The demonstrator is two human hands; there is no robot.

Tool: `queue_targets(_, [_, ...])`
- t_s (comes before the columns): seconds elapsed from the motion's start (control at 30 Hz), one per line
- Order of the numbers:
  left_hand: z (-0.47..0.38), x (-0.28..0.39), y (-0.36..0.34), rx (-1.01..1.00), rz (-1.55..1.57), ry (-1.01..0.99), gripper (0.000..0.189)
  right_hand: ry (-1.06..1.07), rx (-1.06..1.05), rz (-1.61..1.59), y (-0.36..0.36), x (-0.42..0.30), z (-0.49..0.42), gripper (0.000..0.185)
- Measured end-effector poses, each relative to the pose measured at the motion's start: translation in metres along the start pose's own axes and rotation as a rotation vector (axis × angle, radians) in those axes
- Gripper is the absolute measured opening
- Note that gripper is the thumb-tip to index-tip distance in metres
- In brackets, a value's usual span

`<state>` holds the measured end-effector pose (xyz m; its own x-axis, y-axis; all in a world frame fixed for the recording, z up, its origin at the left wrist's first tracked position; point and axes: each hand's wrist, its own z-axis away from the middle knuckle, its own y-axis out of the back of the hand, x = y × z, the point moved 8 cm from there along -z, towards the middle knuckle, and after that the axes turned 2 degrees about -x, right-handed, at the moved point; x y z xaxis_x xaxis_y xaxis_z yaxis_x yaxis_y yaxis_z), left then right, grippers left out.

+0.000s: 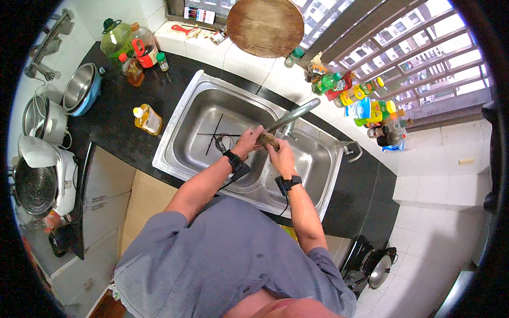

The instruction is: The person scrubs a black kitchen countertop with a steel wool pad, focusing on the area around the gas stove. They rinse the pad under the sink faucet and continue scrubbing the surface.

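Note:
Both hands are over the double-bowl stainless steel sink (199, 85), near the divider between its bowls. My left hand (249, 140) and my right hand (281, 156) grip a brown, rough-surfaced lump (267, 140) from its two sides. Fingers cover much of the lump, so whether it is a root vegetable or a scrubber I cannot tell. The metal faucet spout (296, 113) reaches close above the fingers; running water cannot be made out. Beneath my left hand, the larger bowl has thin dark crossed bars (214, 134) on its floor beside the drain.
On the black countertop (115, 123) left of the sink stands an oil-coloured bottle (149, 119), with nested metal bowls (81, 89) farther off. A round wooden board (265, 28) leans at the window. Several bottles (360, 92) line the right sill. A wok (380, 271) sits at lower right.

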<state>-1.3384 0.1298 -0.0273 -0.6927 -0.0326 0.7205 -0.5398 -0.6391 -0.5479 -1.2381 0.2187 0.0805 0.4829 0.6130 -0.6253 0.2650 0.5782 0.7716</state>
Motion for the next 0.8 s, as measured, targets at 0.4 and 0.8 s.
queue_targets(0.4, [0.004,-0.001,-0.004,-0.051,0.033,-0.139,0.038,0.049,0.036,0.205,-0.004,-0.009,-0.008,0.024])
queue_targets(0.8, [0.009,-0.018,-0.007,-0.2,-0.023,0.047,0.034,-0.025,0.26,0.107,0.018,-0.015,-0.018,0.021])
